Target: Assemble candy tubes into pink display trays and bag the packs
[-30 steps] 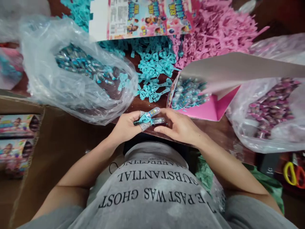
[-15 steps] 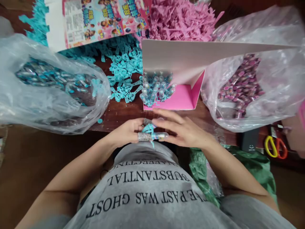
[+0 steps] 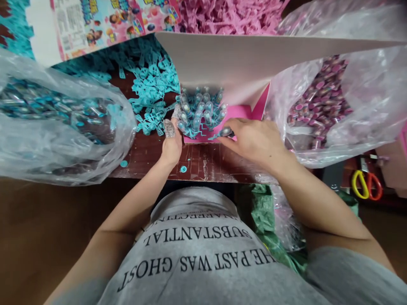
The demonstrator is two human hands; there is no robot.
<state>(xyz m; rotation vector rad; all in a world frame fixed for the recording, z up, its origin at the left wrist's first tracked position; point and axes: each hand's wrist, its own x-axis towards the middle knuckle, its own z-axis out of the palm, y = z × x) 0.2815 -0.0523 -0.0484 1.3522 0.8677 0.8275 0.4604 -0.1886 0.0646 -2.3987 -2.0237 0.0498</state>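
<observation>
Right hand [image 3: 251, 137], centre frame, pinches a clear-domed tube [image 3: 226, 131] at the pink-floored box's [image 3: 240, 112] lower edge; left hand [image 3: 172, 142] at its left wall (grip unclear). Dome-up alignment beside the clustered tubes [image 3: 199, 113] should limit tangling.

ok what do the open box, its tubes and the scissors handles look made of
Open box: likely cardboard, matte, with a thin pale flap. Tubes: probably plastic, glossy with transparent rounded ends; glass possible. Scissors handles: seemingly smooth plastic, solid yellow and orange-red.
</observation>
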